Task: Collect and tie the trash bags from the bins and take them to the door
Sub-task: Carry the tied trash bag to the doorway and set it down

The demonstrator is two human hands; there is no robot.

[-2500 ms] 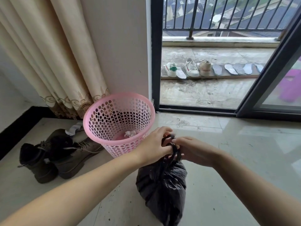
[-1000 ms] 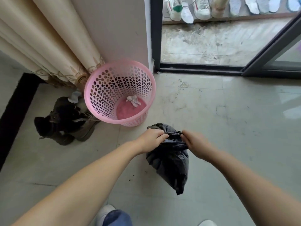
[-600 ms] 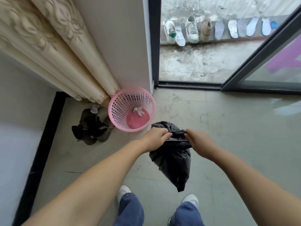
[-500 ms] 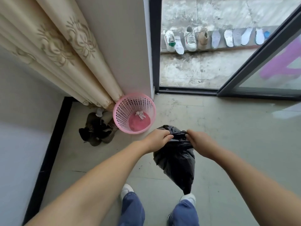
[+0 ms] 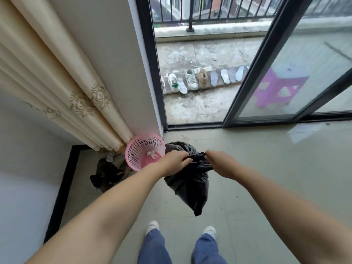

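Since the earlier frames the black trash bag [image 5: 187, 184] has come up off the floor and now hangs in the air, and the pink perforated bin [image 5: 144, 151] looks smaller and farther below, at ten o'clock from the bag. The left hand [image 5: 174, 162] and right hand [image 5: 221, 164] each grip the gathered neck of the bag, fingers curled tight around the plastic and knuckles up, pulling it taut between them; both forearms reach in from the bottom corners. The fingertips themselves are tucked under and out of sight. The bag's pointed lower end hangs above the floor, just ahead of two white shoes [image 5: 152, 226] and blue trouser legs. A crumpled white scrap [image 5: 152, 154] lies in the bin. Dark boots [image 5: 108, 174], hard to make out, sit at eight o'clock from the bin, below the curtain [image 5: 62, 86]. At twelve o'clock, past the open sliding door [image 5: 253, 71], sneakers and insoles [image 5: 192, 80] line the balcony. No writing is legible.
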